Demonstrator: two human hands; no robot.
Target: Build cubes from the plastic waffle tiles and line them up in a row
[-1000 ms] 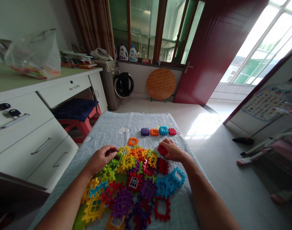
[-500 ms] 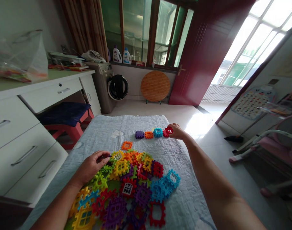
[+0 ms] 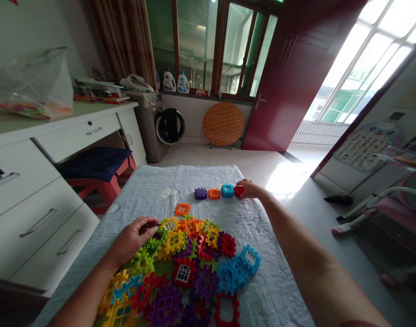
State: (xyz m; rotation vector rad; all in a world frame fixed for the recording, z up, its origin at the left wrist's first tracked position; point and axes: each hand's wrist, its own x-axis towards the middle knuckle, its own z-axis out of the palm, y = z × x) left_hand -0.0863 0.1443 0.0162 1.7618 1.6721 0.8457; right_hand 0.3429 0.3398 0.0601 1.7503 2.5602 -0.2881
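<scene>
Presently, the two hands are well apart from each other, and a pile of plastic pieces [image 3: 184,273] lies on a pale blue cloth [image 3: 153,184], nearest to the person. The left hand [image 3: 136,234] is at the far left edge of the pile, where its thumb and fingers are closed around a dark purple piece [image 3: 155,224], mostly hidden. The right hand [image 3: 250,188] is farther away than the pile and to its right; its fingers are clamped on a red block [image 3: 239,190]. This block stands as the right end of a short row beyond the pile. From the left, the row has a purple block [image 3: 200,193], an orange block [image 3: 213,194] and a blue block [image 3: 227,190], and the red one is just beside the blue. Between the pile and this row, one orange piece [image 3: 182,209] lies flat, near the pile's far edge. At the right side of the pile, several light blue pieces [image 3: 238,269] overlap. Well beyond the pile, a round wooden board [image 3: 223,124] stands near the wall, and a washing machine [image 3: 152,127] is to the left of it.
</scene>
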